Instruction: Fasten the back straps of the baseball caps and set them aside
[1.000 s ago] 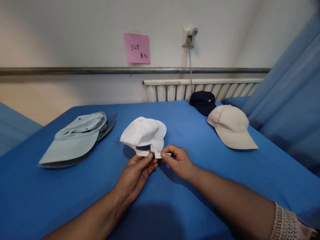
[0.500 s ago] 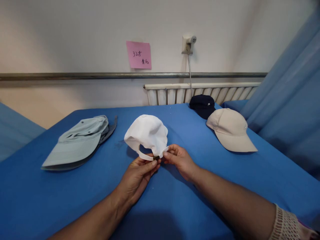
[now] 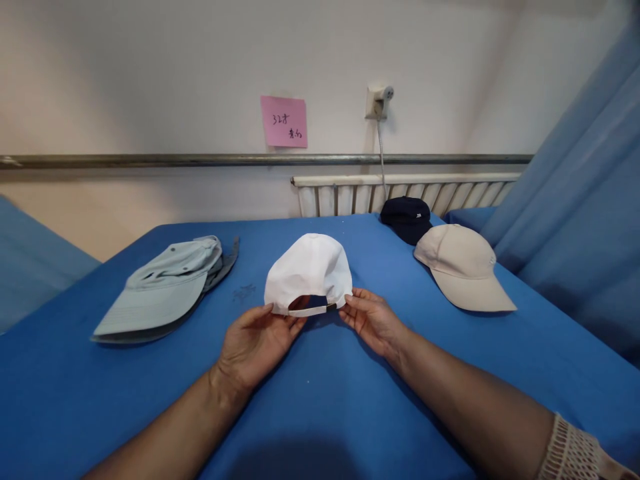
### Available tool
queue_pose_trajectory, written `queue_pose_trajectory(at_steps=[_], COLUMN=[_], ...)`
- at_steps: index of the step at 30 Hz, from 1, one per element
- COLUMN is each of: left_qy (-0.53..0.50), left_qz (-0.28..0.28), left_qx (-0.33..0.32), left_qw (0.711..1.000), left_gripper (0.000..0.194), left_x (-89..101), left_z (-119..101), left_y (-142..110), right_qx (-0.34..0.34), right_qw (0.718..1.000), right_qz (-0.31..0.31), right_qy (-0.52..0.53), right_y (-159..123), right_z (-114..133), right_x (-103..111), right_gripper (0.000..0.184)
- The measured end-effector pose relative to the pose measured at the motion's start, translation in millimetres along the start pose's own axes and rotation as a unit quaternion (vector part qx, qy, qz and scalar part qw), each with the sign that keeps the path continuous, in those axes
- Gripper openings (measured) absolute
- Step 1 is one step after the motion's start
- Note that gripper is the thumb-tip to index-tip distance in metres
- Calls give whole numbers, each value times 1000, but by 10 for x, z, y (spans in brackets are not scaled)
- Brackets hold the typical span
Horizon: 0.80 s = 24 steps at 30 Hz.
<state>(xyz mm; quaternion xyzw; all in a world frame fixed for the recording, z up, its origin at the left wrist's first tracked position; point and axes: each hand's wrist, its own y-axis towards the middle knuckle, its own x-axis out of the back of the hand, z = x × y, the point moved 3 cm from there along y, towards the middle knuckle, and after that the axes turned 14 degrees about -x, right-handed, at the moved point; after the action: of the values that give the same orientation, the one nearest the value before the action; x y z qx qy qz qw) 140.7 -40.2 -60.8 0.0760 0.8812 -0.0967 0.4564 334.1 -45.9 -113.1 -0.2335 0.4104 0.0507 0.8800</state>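
Observation:
A white baseball cap is in front of me with its back opening and strap facing me. The strap runs across the opening to a small dark buckle near the right side. My left hand grips the cap's lower left edge, thumb outside and fingers underneath. At the lower right edge, beside the buckle, my right hand pinches the cap between thumb and fingers. The cap's brim is hidden behind its crown.
Light blue-grey caps lie stacked on the left of the blue-covered table. On the right sit a beige cap and a navy cap. Behind are a radiator, a wall rail and a plugged-in cord; a blue curtain hangs right.
My left hand has moved left from the buckle to the cap's left edge. The cap has turned so its back faces me squarely, and the strap lies straight across. My right hand still grips it.

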Motion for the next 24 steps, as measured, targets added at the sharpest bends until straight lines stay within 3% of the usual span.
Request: queue_pose_trajectory(at_steps=[4, 12, 18, 21, 24], left_qy=[-19, -10, -4, 22, 139], left_qz=[25, -3, -6, 36, 119], left_qx=[17, 58, 14, -30, -70], left_qw=[999, 998, 1000, 999, 981], left_gripper=[42, 13, 11, 13, 39], left_x=[2, 79, 81, 29, -30], left_z=[26, 79, -42, -156, -137], left_y=[-31, -33, 30, 17, -65], right_qx=[-14, -58, -30, -22, -6], right_qw=[1000, 997, 999, 998, 998], right_qz=[24, 55, 33, 53, 59], right_qy=[1, 12, -1, -24, -26], right_y=[-12, -2, 3, -32, -65], right_z=[-33, -46, -9, 1, 16], right_x=[-25, 2, 38, -7, -48], right_gripper=[25, 19, 22, 23, 24])
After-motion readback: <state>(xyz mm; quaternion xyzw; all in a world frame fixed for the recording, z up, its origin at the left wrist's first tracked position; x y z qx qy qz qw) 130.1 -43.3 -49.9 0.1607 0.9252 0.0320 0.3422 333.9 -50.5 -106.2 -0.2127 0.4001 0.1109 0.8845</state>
